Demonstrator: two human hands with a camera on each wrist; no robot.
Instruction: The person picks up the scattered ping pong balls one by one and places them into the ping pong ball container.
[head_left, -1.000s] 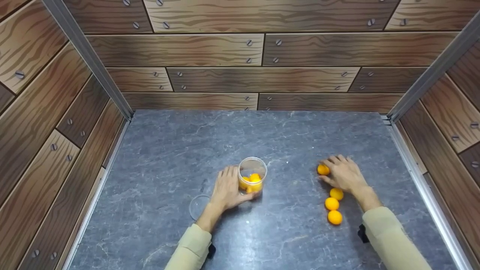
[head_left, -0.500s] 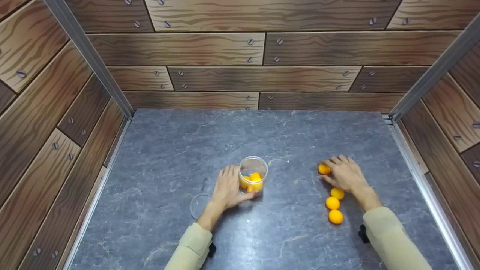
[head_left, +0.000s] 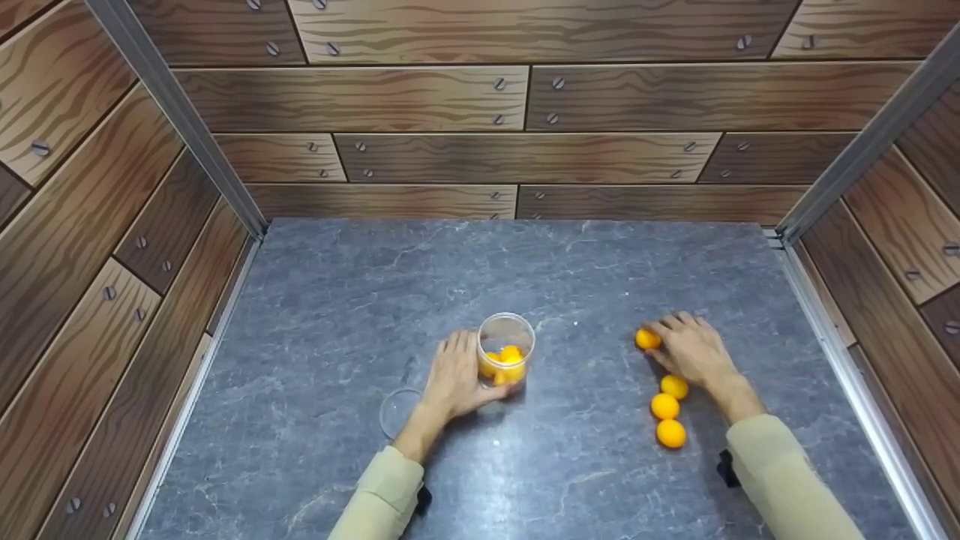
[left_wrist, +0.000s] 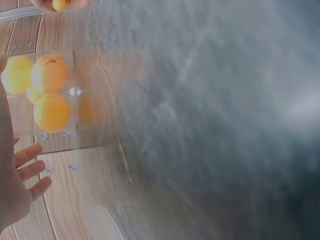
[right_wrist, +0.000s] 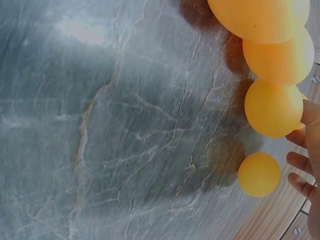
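My left hand (head_left: pixel 452 379) holds the side of a clear plastic jar (head_left: pixel 506 324), its thumb across the front. Several orange ping-pong balls (head_left: pixel 510 366) lie in the jar. In the left wrist view, those balls (left_wrist: pixel 51 112) show through the clear wall. My right hand (head_left: pixel 694 346) pinches another ping-pong ball (head_left: pixel 646 339), which also shows between fingers in the left wrist view. In the right wrist view, a ball (right_wrist: pixel 259 175) sits on the table under that hand, hidden from the head view. Toward the wrist, more balls (head_left: pixel 665 406) stand in a row.
A clear round lid (head_left: pixel 397 412) lies on the table left of the jar, partly behind my left wrist. The grey marbled table (head_left: pixel 480 262) is bounded by wood-patterned walls (head_left: pixel 517 157) at the back and both sides, with metal rails (head_left: pixel 844 375) along the edges.
My right thumb has drawn in slightly at the ball. My left hand, the jar, the lid and the row of balls have stayed in place.
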